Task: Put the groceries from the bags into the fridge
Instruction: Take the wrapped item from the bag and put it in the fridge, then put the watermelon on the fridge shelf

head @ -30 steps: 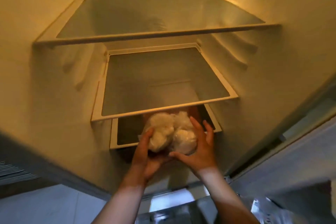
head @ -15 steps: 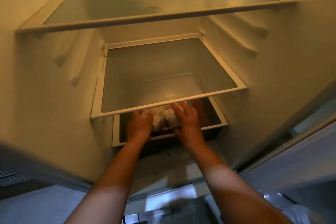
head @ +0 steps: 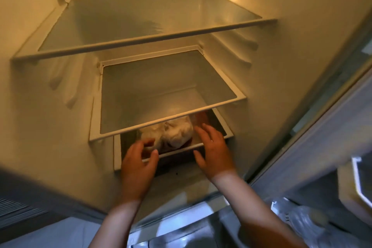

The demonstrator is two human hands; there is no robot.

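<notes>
- Wrapped pale bundle (head: 171,134) lies on lowest fridge shelf (head: 118,153), frame centre.
- Left hand (head: 136,165) and right hand (head: 213,153): fingers spread, holding nothing, flanking bundle.

The middle shelf (head: 167,119) hides the back of the wrapped bundle (head: 173,133) in the drawer (head: 225,127)

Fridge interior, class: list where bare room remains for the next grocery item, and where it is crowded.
Free: the top glass shelf, bordered by both side walls and its white front rail, and the middle glass shelf inside its white frame. Crowded: the bottom shelf, where the bagged pale food fills the front opening, flanked by the left hand and right hand.
</notes>
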